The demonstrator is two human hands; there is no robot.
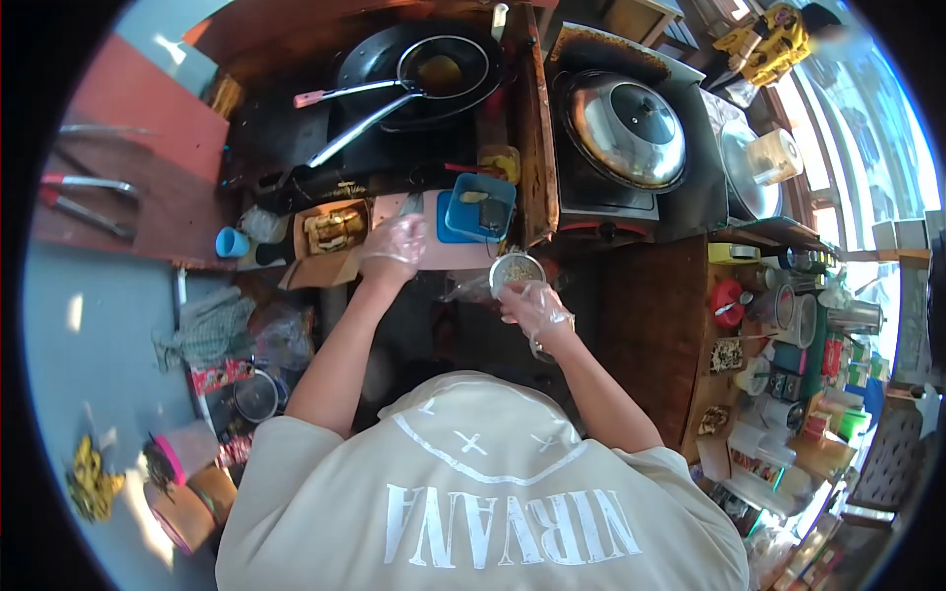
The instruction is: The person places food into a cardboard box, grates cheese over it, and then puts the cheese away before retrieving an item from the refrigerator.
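My left hand point(395, 246), in a clear plastic glove, has its fingers closed over the pink board point(443, 256); what they hold, if anything, is too small to name. Just left of it is an open cardboard box point(325, 268) with browned food point(335, 229) inside. My right hand point(535, 307), also gloved, grips the rim of a small round container point(516, 270) with pale bits in it. Between and above my hands stands a blue container point(481, 207) holding a dark item.
A black wok point(379, 59) with a strainer point(443, 67) resting over it stands behind. A lidded pan point(627, 128) is at the right, beyond a wooden divider point(538, 148). A blue cup point(232, 242) stands left. Another person point(774, 44) is at the top right.
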